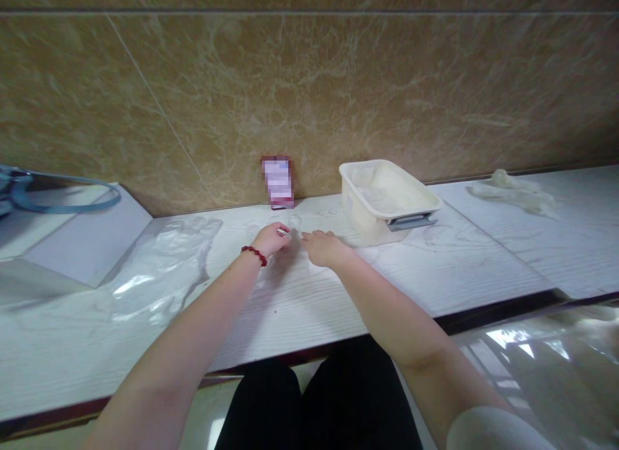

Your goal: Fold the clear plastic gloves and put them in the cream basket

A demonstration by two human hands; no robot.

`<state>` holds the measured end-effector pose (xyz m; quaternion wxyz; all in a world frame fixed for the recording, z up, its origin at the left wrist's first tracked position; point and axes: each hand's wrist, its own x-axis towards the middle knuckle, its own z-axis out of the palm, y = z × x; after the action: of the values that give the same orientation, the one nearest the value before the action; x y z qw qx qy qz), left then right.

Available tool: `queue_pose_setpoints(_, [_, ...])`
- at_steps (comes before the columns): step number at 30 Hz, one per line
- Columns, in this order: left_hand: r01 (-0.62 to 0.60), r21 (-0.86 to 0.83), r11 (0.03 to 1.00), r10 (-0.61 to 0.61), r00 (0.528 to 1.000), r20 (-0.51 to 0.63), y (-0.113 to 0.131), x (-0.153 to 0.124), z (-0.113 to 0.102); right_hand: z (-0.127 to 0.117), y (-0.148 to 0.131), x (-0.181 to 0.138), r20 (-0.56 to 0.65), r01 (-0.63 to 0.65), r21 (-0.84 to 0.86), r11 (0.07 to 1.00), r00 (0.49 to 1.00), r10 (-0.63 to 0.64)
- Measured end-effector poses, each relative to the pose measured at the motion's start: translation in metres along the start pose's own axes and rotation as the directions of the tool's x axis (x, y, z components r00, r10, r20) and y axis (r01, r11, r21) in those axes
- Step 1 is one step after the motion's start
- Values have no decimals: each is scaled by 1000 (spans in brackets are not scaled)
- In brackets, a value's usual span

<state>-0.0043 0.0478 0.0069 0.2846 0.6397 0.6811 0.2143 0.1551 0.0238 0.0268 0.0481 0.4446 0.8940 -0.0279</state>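
My left hand [271, 238], with a red bead bracelet at the wrist, pinches the edge of a thin clear plastic glove [290, 234] lying on the white table [435, 276]. My right hand [323, 247] rests just to its right, fingers curled onto the same clear plastic. The glove is nearly see-through, so its outline is hard to follow. Both hands sit in front of a small blurred card [277, 181] leaning on the wall.
A pile of clear plastic gloves [164, 269] lies to the left. A cream plastic tub [387, 198] stands right of my hands. More crumpled plastic [512, 192] lies far right. A blue bag strap [58, 195] shows at the left. A brown marble wall backs the table.
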Motion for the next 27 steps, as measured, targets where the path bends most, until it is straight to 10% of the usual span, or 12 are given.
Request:
queue_pose_setpoints(20, [-93, 453, 887, 124, 991, -39, 1, -7, -9, 1, -5, -2, 47, 28, 17, 999, 998, -28])
queue_pose_setpoints(27, [-572, 531, 625, 526, 812, 254, -3, -22, 5, -1, -7, -3, 54, 1, 15, 1000, 999, -2])
